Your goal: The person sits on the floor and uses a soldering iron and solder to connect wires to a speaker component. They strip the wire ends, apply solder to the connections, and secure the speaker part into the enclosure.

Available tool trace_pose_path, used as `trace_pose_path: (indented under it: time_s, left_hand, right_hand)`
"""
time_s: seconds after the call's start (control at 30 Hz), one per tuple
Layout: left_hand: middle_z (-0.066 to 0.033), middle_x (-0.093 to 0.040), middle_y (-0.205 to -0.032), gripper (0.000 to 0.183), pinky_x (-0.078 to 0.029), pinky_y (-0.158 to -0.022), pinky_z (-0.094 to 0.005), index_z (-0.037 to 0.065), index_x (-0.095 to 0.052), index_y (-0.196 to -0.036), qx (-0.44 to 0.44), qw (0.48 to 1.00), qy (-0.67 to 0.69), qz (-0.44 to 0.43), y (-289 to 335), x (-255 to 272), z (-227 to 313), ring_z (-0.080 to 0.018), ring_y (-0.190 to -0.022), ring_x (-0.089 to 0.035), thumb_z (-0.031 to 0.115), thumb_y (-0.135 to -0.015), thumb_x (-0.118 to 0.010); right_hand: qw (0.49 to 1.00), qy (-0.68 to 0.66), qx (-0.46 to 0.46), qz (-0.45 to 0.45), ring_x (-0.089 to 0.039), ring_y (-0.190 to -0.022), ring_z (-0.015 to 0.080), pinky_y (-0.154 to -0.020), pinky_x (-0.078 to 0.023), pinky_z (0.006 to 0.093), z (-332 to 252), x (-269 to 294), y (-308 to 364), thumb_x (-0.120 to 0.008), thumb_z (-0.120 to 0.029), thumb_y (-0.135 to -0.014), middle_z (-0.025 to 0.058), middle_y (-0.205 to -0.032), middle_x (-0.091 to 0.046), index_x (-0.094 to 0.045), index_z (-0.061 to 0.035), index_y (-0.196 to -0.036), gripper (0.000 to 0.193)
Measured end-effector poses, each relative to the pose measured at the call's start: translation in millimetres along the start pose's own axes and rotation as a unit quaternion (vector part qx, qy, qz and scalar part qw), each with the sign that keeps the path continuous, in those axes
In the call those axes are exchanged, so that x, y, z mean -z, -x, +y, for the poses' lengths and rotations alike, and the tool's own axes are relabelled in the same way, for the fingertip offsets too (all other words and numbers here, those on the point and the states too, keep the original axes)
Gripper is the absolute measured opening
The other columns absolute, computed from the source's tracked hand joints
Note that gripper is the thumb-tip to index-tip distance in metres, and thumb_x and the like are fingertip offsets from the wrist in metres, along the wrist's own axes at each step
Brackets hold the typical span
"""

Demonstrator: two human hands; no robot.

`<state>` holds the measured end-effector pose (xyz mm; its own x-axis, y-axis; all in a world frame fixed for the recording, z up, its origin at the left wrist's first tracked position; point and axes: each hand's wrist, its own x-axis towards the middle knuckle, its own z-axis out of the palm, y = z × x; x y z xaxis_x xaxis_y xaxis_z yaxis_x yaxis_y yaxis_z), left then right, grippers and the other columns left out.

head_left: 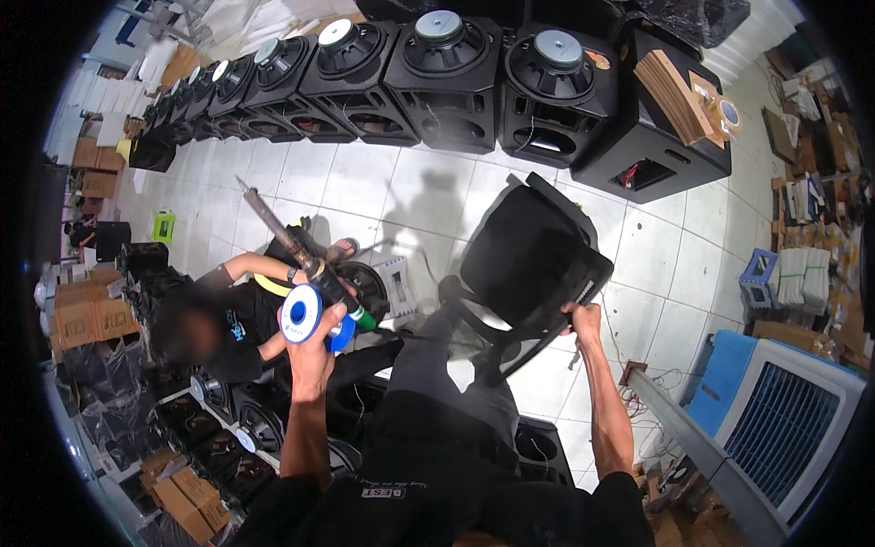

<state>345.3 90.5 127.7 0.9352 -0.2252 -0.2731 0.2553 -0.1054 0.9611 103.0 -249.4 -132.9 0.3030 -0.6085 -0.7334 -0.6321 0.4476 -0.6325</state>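
Observation:
My left hand (312, 357) is closed around a large soldering iron (290, 239), whose long tip points up and to the left. A blue and white spool of solder wire (303, 314) sits in the same hand, against the iron's green-ended handle. On the right, my right hand (584, 321) grips the edge of a black chair (524, 246), which stands tilted on the tiled floor in front of me. The chair's lower part is partly hidden beside my legs.
A row of black speaker cabinets (447, 91) with loose speaker drivers on top runs along the far side. Close on my left a co-worker (241, 319) sits low near a grey stool (394, 283). An air cooler (775, 410) and a metal post (693, 447) stand at right, with cables on the floor.

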Motion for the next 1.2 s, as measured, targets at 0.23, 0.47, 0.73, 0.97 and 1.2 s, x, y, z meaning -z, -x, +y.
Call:
trace_pose_path:
  time_s: [0.23, 0.47, 0.73, 0.97, 1.2]
  left_hand:
    - [-0.0149, -0.068, -0.107, 0.038, -0.054, -0.09, -0.0375, -0.005, -0.059, -0.12, -0.002, 0.996, 0.092, 0.006, -27, 38, -1, -0.025, -0.095, -0.067, -0.001, -0.082, -0.063]
    - [-0.0158, -0.066, -0.104, 0.048, -0.053, -0.089, -0.0366, -0.005, -0.058, -0.122, 0.015, 0.992, 0.122, -0.005, -73, 71, 15, -0.0256, -0.095, -0.066, 0.003, -0.077, -0.07]
    - [-0.0123, -0.065, -0.105, 0.04, -0.05, -0.095, -0.036, -0.002, -0.058, -0.12, 0.051, 0.993, 0.038, -0.096, -114, 58, 10, -0.0233, -0.098, -0.064, 0.003, -0.08, -0.062]
    - [-0.0117, -0.065, -0.105, 0.037, -0.052, -0.085, -0.0326, -0.002, -0.06, -0.116, 0.002, 0.994, -0.054, -0.099, -113, 40, -11, -0.0215, -0.094, -0.064, 0.005, -0.08, -0.066]
    - [-0.0097, -0.066, -0.107, 0.036, -0.049, -0.09, -0.0324, -0.002, -0.061, -0.117, 0.017, 0.984, -0.056, -0.168, -92, -1, -32, -0.0203, -0.098, -0.063, 0.011, -0.085, -0.069]
  right_hand:
    - [0.978, -0.204, -0.039, -0.003, -0.057, -0.053, 0.0201, -0.044, -0.06, 0.0378, 9, -84, -32, -0.069, -0.004, -0.078, 0.0056, -0.067, -0.055, -0.066, 0.0065, -0.077, 0.011]
    - [0.949, -0.287, -0.123, 0.045, -0.065, -0.065, 0.0249, -0.051, -0.062, 0.0403, 93, -110, -57, -0.066, -0.008, -0.082, 0.0138, -0.084, -0.065, -0.067, 0.0055, -0.095, 0.019]
    - [0.925, -0.298, -0.232, 0.029, -0.067, -0.07, 0.0265, -0.056, -0.062, 0.0461, 225, -69, -41, -0.064, -0.01, -0.086, 0.0136, -0.087, -0.065, -0.065, 0.0007, -0.098, 0.016]
    - [0.912, -0.327, -0.246, 0.024, -0.068, -0.09, 0.0322, -0.081, -0.06, 0.0551, 264, -62, -10, -0.064, -0.014, -0.083, 0.0143, -0.093, -0.068, -0.063, -0.0037, -0.099, 0.019]
    - [0.91, -0.263, -0.274, 0.165, -0.069, -0.081, 0.0291, -0.066, -0.064, 0.051, 337, -28, 1, -0.064, -0.013, -0.08, 0.0142, -0.09, -0.067, -0.066, 0.0009, -0.097, 0.022]
